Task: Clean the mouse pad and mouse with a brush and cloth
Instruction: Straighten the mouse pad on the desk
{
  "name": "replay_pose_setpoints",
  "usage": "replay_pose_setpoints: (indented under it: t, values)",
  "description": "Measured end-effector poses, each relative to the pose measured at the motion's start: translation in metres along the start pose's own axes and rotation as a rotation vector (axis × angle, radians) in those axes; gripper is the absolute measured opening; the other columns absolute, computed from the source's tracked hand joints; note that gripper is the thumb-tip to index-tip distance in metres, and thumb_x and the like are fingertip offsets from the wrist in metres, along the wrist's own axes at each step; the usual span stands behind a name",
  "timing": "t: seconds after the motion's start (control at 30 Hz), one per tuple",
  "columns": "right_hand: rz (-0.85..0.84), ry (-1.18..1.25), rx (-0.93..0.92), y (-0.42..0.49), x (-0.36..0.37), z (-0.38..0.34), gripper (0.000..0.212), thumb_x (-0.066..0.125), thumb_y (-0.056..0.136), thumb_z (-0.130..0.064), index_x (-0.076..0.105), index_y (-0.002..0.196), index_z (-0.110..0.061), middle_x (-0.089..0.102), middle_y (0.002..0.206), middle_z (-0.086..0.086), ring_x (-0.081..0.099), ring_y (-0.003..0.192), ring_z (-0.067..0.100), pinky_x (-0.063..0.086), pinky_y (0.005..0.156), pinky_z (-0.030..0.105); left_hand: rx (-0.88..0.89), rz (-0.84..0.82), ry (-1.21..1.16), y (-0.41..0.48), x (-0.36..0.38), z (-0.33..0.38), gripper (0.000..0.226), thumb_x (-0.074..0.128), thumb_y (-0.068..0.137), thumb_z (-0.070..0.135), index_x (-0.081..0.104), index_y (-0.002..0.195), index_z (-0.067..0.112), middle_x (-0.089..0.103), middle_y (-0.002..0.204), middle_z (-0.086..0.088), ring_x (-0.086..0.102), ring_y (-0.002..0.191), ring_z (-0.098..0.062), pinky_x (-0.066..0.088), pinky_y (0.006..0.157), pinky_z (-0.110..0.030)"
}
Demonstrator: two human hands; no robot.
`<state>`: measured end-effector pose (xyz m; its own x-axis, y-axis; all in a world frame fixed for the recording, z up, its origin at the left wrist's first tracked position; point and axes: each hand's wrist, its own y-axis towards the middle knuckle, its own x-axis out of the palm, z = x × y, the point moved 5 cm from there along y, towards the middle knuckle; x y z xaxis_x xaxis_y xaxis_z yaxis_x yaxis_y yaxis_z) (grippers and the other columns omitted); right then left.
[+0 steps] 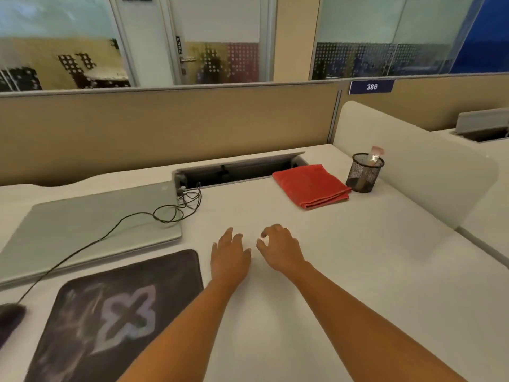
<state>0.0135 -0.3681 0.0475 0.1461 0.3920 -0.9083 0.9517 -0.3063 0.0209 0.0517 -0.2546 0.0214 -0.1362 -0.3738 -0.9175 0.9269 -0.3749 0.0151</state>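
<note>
Desk: a big white desk (358, 271) holds everything.
Laptop: a closed grey laptop (91, 224) lies on the far left, with a thin black cable (110, 232) running across its lid.
Mouse pad: the dark mouse pad (124, 312) lies near and left, just in front of the laptop. It looks smudgy, so I think it has not been cleaned yet.
Cloth: the red cloth (311, 186) sits folded on the far right. No one is touching it.
Left hand: the left hand (230, 255) is in the middle of the desk with straight fingers. It holds nothing.
Right hand: the right hand (279, 249) is just beside it with loosely bent fingers, and it holds nothing too.
Cup: a black mesh cup (363, 175) stands right of the cloth.
Mouse: the dark mouse (11, 317) is at the near left edge, beside the pad and partly cut off.
Brush: a pale pink thing (376, 154) pokes out of the cup. It may be the brush, but I cannot tell.
How far: nothing looks done yet. All the brushing and wiping is left.
</note>
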Motion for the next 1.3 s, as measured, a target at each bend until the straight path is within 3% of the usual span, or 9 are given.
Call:
replay_pose_setpoints:
  t: [0.17, 0.33, 0.57, 0.67, 0.8, 1.03, 1.17, 1.3]
  values:
    - [-0.086, 0.09, -0.057, -0.063, 0.024, -0.036, 0.04, 0.046, 0.094, -0.035, 0.052, 0.126, -0.011, 0.047, 0.134, 0.008, 0.046, 0.122, 0.024, 0.042, 0.1, 0.038, -0.111, 0.087, 0.022, -0.073, -0.022, -0.045, 0.047, 0.042, 0.096, 0.033, 0.037, 0.138, 0.014, 0.022, 0.153, -0.009, 0.023, 0.141, -0.024, 0.015, 0.116, -0.041]
    - [-0.172, 0.139, -0.106, -0.111, 0.046, -0.074, 0.04, 0.049, 0.094, -0.033, 0.051, 0.127, -0.01, 0.05, 0.132, 0.009, 0.048, 0.12, 0.024, 0.041, 0.098, 0.033, -0.266, 0.181, -0.014, -0.139, -0.051, -0.098, 0.045, 0.049, 0.093, 0.031, 0.044, 0.133, 0.012, 0.034, 0.147, -0.009, 0.032, 0.135, -0.025, 0.025, 0.114, -0.042]
    - [-0.27, 0.169, -0.083, -0.142, 0.069, -0.11, 0.046, 0.055, 0.09, -0.036, 0.048, 0.128, -0.01, 0.054, 0.129, 0.011, 0.05, 0.119, 0.027, 0.045, 0.1, 0.036, -0.598, 0.126, -0.069, -0.196, -0.08, -0.181, 0.053, 0.05, 0.091, 0.038, 0.04, 0.133, 0.008, 0.035, 0.143, -0.015, 0.03, 0.135, -0.032, 0.022, 0.114, -0.049]
    - [-0.256, 0.149, -0.034, -0.142, 0.072, -0.119, 0.053, 0.057, 0.089, -0.037, 0.043, 0.132, -0.01, 0.05, 0.131, 0.012, 0.046, 0.123, 0.029, 0.042, 0.1, 0.036, -0.702, 0.134, -0.128, -0.206, -0.088, -0.207, 0.056, 0.056, 0.087, 0.041, 0.043, 0.129, 0.006, 0.044, 0.134, -0.016, 0.041, 0.124, -0.032, 0.036, 0.106, -0.046]
    - [-0.217, 0.114, 0.064, -0.134, 0.071, -0.122, 0.057, 0.056, 0.09, -0.036, 0.036, 0.136, -0.009, 0.045, 0.138, 0.013, 0.043, 0.127, 0.029, 0.04, 0.102, 0.034, -0.742, 0.145, -0.159, -0.208, -0.098, -0.221, 0.055, 0.056, 0.088, 0.039, 0.041, 0.129, 0.005, 0.047, 0.129, -0.016, 0.044, 0.12, -0.032, 0.041, 0.1, -0.041]
    - [-0.16, 0.295, 0.275, -0.119, 0.071, -0.118, 0.047, 0.06, 0.09, -0.025, 0.043, 0.128, -0.003, 0.053, 0.13, 0.015, 0.051, 0.119, 0.031, 0.043, 0.095, 0.034, -0.748, 0.203, -0.258, -0.197, -0.112, -0.24, 0.036, 0.055, 0.089, 0.028, 0.05, 0.117, 0.005, 0.058, 0.111, -0.015, 0.056, 0.098, -0.028, 0.05, 0.087, -0.037]
    - [-0.143, 0.382, 0.37, -0.112, 0.071, -0.109, 0.036, 0.059, 0.09, -0.016, 0.053, 0.122, 0.001, 0.059, 0.123, 0.017, 0.057, 0.111, 0.031, 0.045, 0.082, 0.029, -0.793, 0.21, -0.323, -0.194, -0.114, -0.253, 0.024, 0.048, 0.094, 0.015, 0.053, 0.112, 0.0, 0.056, 0.097, -0.016, 0.049, 0.079, -0.022, 0.039, 0.072, -0.028]
    - [-0.165, 0.469, 0.369, -0.103, 0.072, -0.103, 0.034, 0.062, 0.088, -0.009, 0.059, 0.121, -0.001, 0.06, 0.124, 0.016, 0.057, 0.114, 0.032, 0.047, 0.094, 0.034, -0.804, 0.254, -0.36, -0.191, -0.115, -0.26, 0.025, 0.043, 0.096, 0.015, 0.059, 0.109, 0.001, 0.06, 0.094, -0.015, 0.052, 0.076, -0.022, 0.042, 0.072, -0.03]
